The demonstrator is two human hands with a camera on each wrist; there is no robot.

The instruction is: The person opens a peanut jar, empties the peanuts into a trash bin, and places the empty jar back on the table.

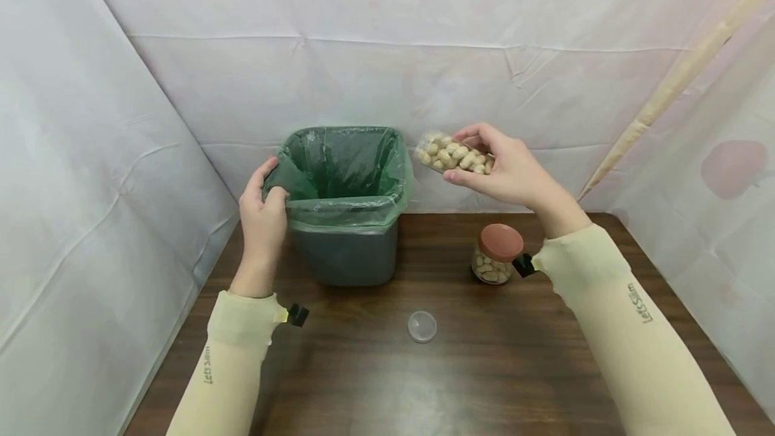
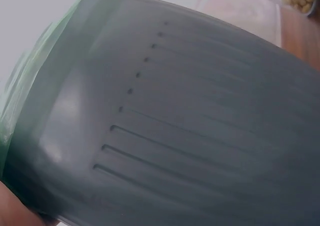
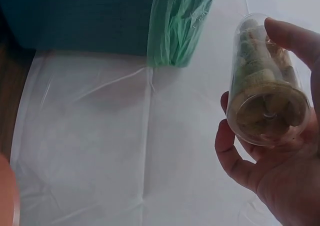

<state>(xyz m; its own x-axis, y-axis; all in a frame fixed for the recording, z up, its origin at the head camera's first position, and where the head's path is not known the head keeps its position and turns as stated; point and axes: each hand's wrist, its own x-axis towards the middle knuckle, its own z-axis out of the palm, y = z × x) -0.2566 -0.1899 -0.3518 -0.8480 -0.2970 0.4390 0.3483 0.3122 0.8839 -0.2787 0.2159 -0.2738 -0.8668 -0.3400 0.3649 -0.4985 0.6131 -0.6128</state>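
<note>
My right hand (image 1: 508, 167) holds a clear plastic jar (image 1: 455, 155) of unshelled peanuts, tilted over on its side just right of the bin's rim. In the right wrist view, fingers and thumb wrap this jar (image 3: 269, 111), its round base towards the camera. A grey trash bin (image 1: 345, 258) stands upright on the table, lined with a green plastic bag (image 1: 348, 212) folded over the rim. With thumb and fingers, my left hand (image 1: 262, 217) grips the bin's left rim through the bag. The bin's ribbed side (image 2: 190, 111) fills most of the left wrist view.
A second clear jar of peanuts with a reddish-brown lid (image 1: 501, 242) stands below my right wrist. A small clear lid (image 1: 422, 326) lies on the dark wooden table (image 1: 363, 369). White cloth (image 1: 424, 79) hangs behind and at both sides.
</note>
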